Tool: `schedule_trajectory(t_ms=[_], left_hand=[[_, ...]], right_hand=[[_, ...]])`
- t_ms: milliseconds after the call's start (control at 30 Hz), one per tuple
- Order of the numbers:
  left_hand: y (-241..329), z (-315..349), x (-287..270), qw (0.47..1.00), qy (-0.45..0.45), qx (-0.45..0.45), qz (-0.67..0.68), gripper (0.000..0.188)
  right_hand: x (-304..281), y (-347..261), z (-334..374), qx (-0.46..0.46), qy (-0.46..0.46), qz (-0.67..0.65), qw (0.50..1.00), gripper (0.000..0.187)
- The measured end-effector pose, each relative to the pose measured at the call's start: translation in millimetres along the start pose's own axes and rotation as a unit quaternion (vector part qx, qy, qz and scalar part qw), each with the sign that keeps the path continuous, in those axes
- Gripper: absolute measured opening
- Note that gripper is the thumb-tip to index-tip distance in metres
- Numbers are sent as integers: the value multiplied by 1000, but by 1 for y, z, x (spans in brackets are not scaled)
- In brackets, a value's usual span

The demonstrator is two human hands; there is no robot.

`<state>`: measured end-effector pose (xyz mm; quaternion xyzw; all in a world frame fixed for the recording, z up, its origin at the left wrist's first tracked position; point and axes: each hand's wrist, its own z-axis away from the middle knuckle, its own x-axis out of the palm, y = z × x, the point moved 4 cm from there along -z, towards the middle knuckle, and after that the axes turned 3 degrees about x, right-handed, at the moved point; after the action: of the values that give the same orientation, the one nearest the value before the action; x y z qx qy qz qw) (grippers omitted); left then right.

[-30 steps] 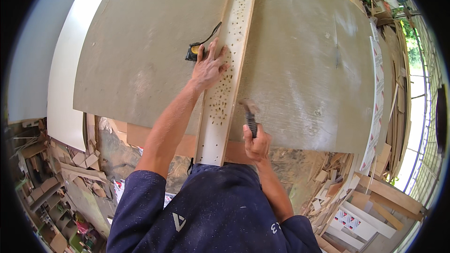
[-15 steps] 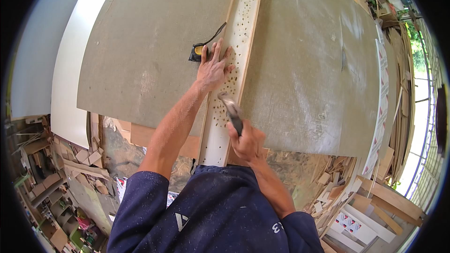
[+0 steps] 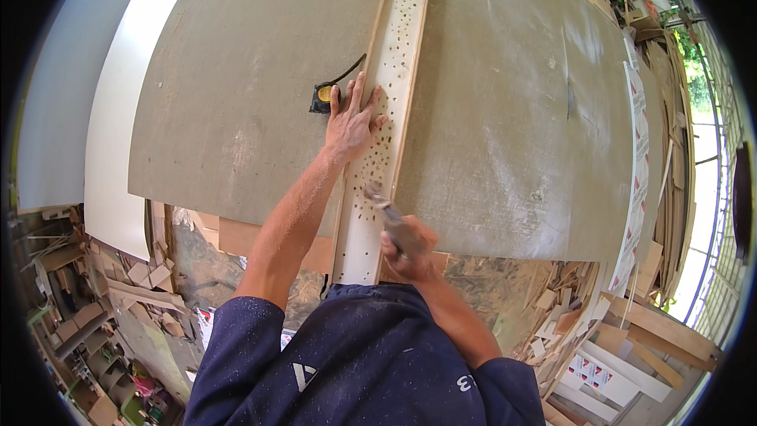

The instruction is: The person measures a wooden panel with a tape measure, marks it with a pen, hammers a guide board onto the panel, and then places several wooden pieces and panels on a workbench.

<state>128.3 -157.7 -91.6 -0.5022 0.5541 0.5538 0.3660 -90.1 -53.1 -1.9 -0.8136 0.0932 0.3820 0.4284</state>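
Grey-brown board [image 3: 505, 110]: spreading both sides.
White speckled plank [image 3: 359, 241]: lying across the board.
Left hand [image 3: 351, 130]: splaying wide on the plank.
Right hand [image 3: 413, 249]: clasping the hammer [image 3: 386, 207].
Hammer: slanting over the plank; contact unclear.
Black-yellow tape measure [image 3: 322, 98]: lying beside left fingers.

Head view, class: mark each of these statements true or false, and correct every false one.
1. The right hand grips a hammer. True.
2. The long white board is plain and unspeckled. False: it is speckled with dark spots.
3. A tape measure lies on the grey-brown panel. True.
4. The tape measure is to the right of the long white board. False: it is to the left.
5. The left hand has its fingers spread. True.
6. The shirt is yellow. False: dark blue.
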Motion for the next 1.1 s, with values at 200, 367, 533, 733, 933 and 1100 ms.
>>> schedule_trajectory(t_ms=[200,367,533,733,933,1100], left_hand=[[-1,-2,1,1000,0,-7,-17,63],[2,-2,2,1000,-10,-4,-6,62],[0,-2,-1,1000,8,5,-21,64],[21,-1,-10,998,-6,-44,-34,82],[8,-4,-5,986,31,-67,152,104],[4,-5,-14,970,0,-104,219,114]], right_hand=[[7,-4,-16,136,-242,95,956,34],[8,9,2,18,-33,26,999,41],[28,15,-11,163,-266,132,941,44],[-1,54,-36,232,-104,-115,960,47],[3,106,-118,237,-10,-76,968,42],[15,111,-177,155,18,28,987,36]])
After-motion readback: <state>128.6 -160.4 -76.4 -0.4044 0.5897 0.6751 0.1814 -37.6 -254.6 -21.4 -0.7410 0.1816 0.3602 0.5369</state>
